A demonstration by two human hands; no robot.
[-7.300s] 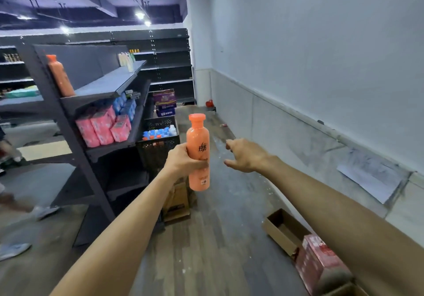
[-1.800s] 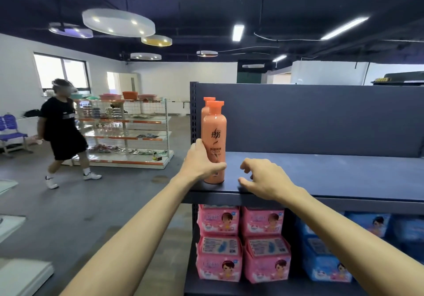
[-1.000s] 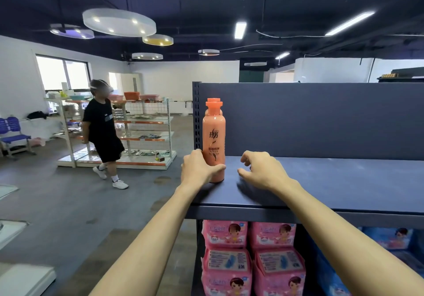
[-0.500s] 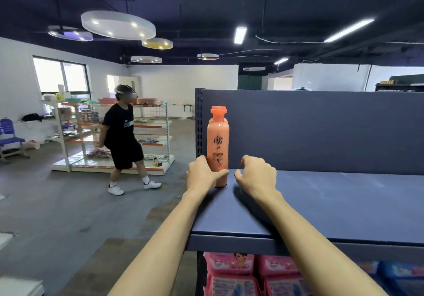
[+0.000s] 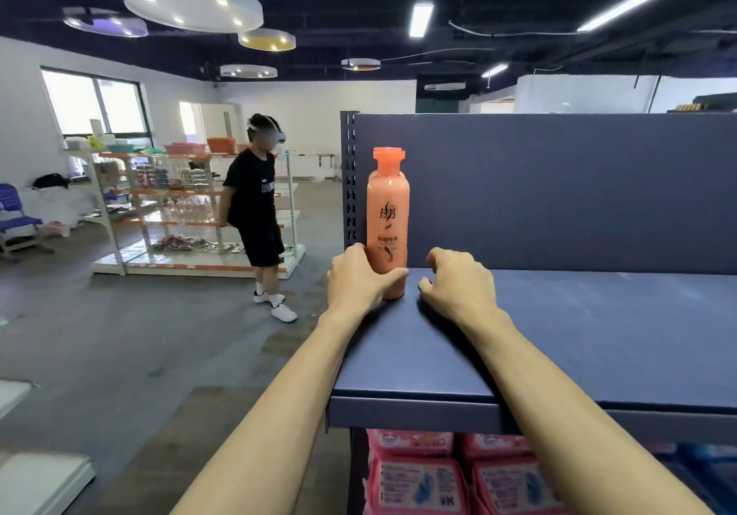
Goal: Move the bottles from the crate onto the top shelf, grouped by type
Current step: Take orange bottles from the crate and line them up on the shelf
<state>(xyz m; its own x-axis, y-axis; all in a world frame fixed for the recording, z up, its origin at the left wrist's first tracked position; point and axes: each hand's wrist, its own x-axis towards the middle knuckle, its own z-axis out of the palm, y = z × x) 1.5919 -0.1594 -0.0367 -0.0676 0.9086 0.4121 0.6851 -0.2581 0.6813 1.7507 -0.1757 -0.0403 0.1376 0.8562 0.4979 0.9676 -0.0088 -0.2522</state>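
Note:
An orange bottle [image 5: 388,211] with an orange cap stands upright at the left end of the dark blue top shelf [image 5: 558,331], close to the back panel. A second orange bottle stands directly behind it and is almost wholly hidden. My left hand [image 5: 359,281] grips the front bottle's lower part, thumb across its base. My right hand [image 5: 458,283] rests on the shelf just right of the bottle, fingers loosely curled and holding nothing. The crate is out of view.
Pink packs [image 5: 418,474] fill the shelf below. To the left lies open grey floor where a person [image 5: 255,211] in black stands beside a white and orange rack [image 5: 179,211]. A blue chair [image 5: 16,219] is at the far left.
My left hand has kept hold of the bottle on the shelf and pushed it back in line with the one behind. The person in black walked rightward along the rack.

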